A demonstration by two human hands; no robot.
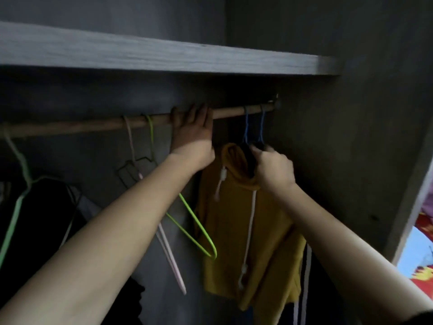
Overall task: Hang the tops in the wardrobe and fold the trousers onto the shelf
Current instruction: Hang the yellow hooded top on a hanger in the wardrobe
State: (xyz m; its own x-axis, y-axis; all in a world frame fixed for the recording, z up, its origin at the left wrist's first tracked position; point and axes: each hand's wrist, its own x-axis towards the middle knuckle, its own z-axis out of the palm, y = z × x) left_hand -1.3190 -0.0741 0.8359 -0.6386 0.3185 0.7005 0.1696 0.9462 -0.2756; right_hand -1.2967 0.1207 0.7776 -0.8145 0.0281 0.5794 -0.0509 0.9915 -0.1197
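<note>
Grey wardrobe walls (351, 137) close in under a grey shelf (164, 52), with a wooden rail (93, 124) below it. The left hand (194, 130) curls round the rail, between the empty green hanger (187, 221) and pink hanger (168, 249) and two blue hangers (246, 127). The right hand (273, 167) grips the neck of a dark top (307, 266) just under the blue hooks, against the hanging yellow hoodie (234, 219).

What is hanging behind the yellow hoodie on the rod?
Behind the yellow hoodie, a dark garment with white stripes shows at its lower right edge. The hoodie covers the rest, so its type cannot be told.
</note>
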